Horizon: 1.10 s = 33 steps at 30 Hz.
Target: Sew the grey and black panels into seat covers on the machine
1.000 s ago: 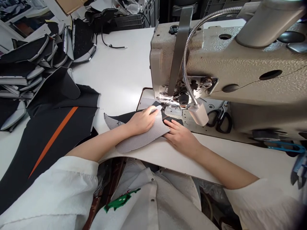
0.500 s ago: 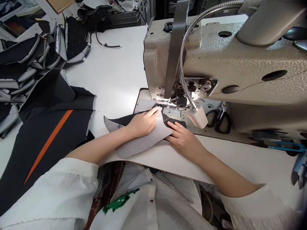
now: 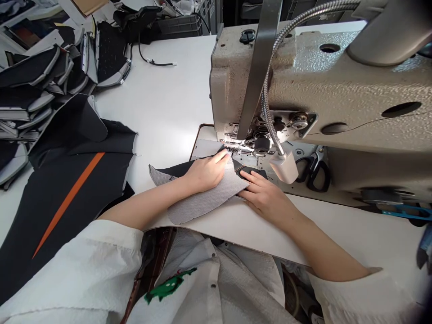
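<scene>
Our left hand (image 3: 207,174) has the grey cloth (image 3: 204,204) pinched in bunched fingers, our right hand (image 3: 266,195) lies, fingers slightly spread, on the dark cloth (image 3: 261,172) beside them, and the sewing machine (image 3: 347,96) looms just beyond our fingertips!

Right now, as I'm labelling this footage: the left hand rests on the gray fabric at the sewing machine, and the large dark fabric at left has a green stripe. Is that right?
Not quite: the head view shows that the stripe on the large dark fabric is orange, not green. The rest stands.
</scene>
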Available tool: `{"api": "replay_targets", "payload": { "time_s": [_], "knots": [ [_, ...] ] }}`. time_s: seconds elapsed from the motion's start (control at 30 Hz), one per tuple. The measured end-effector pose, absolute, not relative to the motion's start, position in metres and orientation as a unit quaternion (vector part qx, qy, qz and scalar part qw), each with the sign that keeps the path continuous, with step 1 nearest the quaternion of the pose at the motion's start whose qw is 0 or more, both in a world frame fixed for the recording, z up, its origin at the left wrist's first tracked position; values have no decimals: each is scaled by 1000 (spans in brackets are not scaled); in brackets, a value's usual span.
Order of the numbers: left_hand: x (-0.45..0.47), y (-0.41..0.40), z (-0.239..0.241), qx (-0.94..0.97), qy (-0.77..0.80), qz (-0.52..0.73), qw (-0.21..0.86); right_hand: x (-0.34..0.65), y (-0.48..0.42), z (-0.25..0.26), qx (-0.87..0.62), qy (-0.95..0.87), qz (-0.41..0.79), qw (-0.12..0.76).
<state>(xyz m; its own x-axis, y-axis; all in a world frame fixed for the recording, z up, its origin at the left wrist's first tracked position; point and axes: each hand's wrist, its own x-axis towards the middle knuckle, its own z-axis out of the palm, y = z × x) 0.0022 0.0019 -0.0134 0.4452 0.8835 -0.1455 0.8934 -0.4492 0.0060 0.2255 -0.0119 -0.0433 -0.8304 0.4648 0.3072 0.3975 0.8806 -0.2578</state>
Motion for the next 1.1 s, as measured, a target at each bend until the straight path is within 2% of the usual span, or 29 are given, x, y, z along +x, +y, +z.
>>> {"api": "replay_targets", "payload": {
  "time_s": [0.43, 0.73, 1.1],
  "knots": [
    [-3, 3, -22, 852, 522, -7, 42, 226, -12, -42, -239, -952, 68, 181],
    [-1, -4, -13, 833, 550, -41, 42, 224, -14, -41, -229, -954, 59, 186],
    [9, 4, -12, 826, 560, -53, 38, 238, -2, -45, -229, -950, 111, 180]
  ]
}}
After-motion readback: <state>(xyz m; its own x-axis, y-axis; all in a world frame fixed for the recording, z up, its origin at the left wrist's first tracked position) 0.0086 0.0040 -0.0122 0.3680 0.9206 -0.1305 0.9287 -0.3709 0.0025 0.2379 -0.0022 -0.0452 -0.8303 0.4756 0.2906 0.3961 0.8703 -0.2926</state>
